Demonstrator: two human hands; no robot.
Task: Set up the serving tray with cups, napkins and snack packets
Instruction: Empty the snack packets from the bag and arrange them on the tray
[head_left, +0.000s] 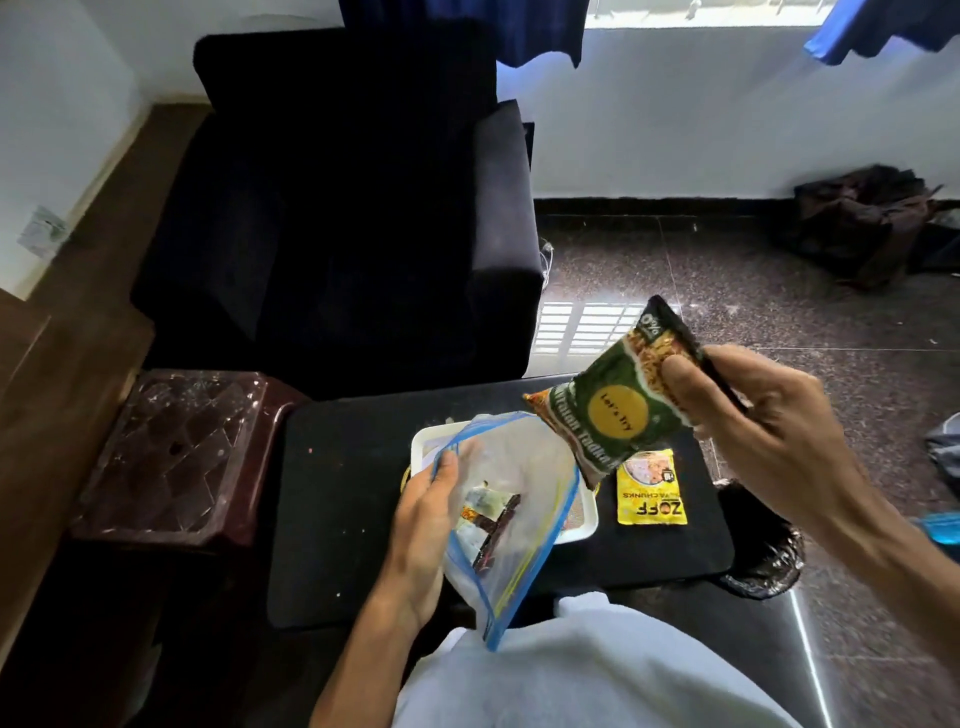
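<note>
— Clear plastic, blue-edged: why does the left hand (423, 525) grip that zip bag (511, 512) by its rim?

— It closes on the bag's mouth to keep it spread, so the small packets inside stay reachable. The bag hangs over the white tray (584, 527), hiding most of it.

— And the right hand (753, 421)?

— It pinches the green snack packet (618, 402) by one end, thumb on the front and fingers behind, lifted above the tray's far corner. Held that way, the packet dangles free, probably ready to be laid down.

— Anything placed yet?

— A yellow packet (649, 488) lies flat on the black surface (343, 499), just beside the tray on the right, not in it. No cups or napkins show; the setup looks early.
</note>
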